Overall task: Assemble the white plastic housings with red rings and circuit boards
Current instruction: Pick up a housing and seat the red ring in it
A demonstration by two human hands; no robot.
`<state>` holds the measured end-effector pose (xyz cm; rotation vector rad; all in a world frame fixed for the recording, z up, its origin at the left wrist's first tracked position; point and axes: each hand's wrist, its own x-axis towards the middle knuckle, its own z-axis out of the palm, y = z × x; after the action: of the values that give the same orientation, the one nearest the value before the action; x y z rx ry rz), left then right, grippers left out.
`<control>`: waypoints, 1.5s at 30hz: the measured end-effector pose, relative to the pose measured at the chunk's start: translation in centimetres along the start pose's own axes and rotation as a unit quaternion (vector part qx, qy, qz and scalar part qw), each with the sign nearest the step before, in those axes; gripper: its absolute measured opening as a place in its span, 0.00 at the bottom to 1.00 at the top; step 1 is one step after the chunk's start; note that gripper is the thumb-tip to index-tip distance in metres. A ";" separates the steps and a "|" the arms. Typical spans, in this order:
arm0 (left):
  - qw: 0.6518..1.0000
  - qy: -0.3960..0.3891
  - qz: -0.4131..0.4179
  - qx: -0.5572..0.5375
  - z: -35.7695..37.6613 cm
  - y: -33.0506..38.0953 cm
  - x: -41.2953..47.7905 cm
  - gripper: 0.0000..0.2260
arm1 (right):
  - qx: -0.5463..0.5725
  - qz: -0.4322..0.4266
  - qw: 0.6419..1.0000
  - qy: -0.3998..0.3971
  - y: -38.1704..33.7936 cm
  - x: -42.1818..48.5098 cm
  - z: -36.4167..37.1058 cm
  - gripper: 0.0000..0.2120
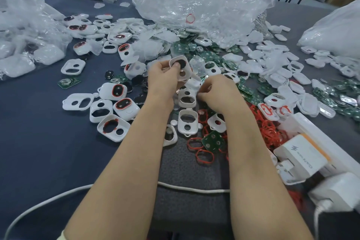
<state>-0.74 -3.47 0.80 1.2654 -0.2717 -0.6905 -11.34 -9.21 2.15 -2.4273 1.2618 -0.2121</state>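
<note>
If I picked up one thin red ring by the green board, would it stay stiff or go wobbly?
Probably wobbly: the thin red ring lies squashed out of round, and the heap of red rings looks tangled. Likely very light, being so thin. Lying flat, it shouldn't roll.

Housings (pixel 180 68) glossy white plastic; rings (pixel 204 156) red rubbery; table (pixel 48 152) matt cloth.

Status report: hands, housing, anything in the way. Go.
Left hand holds a white housing up, thumb on it. Right hand curled low among parts, grip contents unclear. Loose housings and red rings crowd the table.
</note>
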 end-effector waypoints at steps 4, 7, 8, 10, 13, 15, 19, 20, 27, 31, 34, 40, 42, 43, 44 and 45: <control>1.000 -0.012 0.002 -0.029 0.0 0.1 -0.1 0.02 | 0.162 -0.013 0.980 0.111 0.3 0.5 0.0 0.03; 1.000 -0.008 0.029 -0.006 0.0 -0.2 0.1 0.03 | 0.358 -0.039 0.923 0.134 -0.6 0.3 -0.1 0.03; 0.999 -0.007 0.042 0.002 0.0 -0.2 0.1 0.05 | 0.396 -0.048 0.907 0.133 -0.8 0.2 -0.1 0.04; 0.998 -0.004 0.059 0.005 -0.1 -0.3 0.0 0.07 | 0.406 -0.065 0.899 0.151 -1.2 0.3 0.1 0.06; 0.997 0.008 0.078 0.015 -0.1 -0.4 0.0 0.08 | 0.406 -0.067 0.896 0.167 -1.4 0.4 0.3 0.07; 0.996 0.015 0.086 0.023 -0.1 -0.3 0.0 0.08 | 0.437 -0.063 0.885 0.151 -1.3 0.4 0.4 0.07; 0.995 0.023 0.094 0.030 0.0 -0.4 -0.1 0.07 | 0.487 -0.058 0.863 0.120 -1.2 0.4 0.4 0.05; 0.995 0.023 0.094 0.031 0.0 -0.5 -0.1 0.07 | 0.491 -0.055 0.861 0.118 -1.3 0.4 0.4 0.05; 0.994 0.026 0.096 0.041 0.0 -0.4 -0.1 0.06 | 0.595 -0.022 0.798 0.095 -1.6 0.4 0.3 0.04; 0.995 0.026 0.091 0.034 0.1 -0.4 0.0 0.07 | 0.656 -0.011 0.752 0.066 -1.5 0.4 0.1 0.07; 0.996 0.032 0.083 0.032 0.0 -0.5 0.1 0.06 | 0.625 -0.012 0.776 0.084 -1.6 0.5 0.3 0.07; 0.996 0.037 0.080 0.028 0.1 -0.5 0.1 0.06 | 0.538 -0.039 0.831 0.131 -1.5 0.6 0.8 0.06; 0.996 0.037 0.080 0.028 0.1 -0.5 0.1 0.06 | 0.519 -0.045 0.841 0.146 -1.5 0.6 0.8 0.05; 0.996 0.036 0.081 0.028 0.1 -0.5 0.1 0.06 | 0.511 -0.047 0.844 0.155 -1.6 0.6 0.8 0.04; 0.996 0.035 0.083 0.027 0.1 -0.5 0.0 0.06 | 0.498 -0.050 0.850 0.165 -1.6 0.6 0.8 0.04; 0.996 0.035 0.084 0.025 0.1 -0.5 0.0 0.06 | 0.476 -0.054 0.860 0.177 -1.7 0.5 0.9 0.03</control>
<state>-0.96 -3.62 0.41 1.2956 -0.3364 -0.4972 -9.48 -8.53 2.04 -1.6036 0.8225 -1.0743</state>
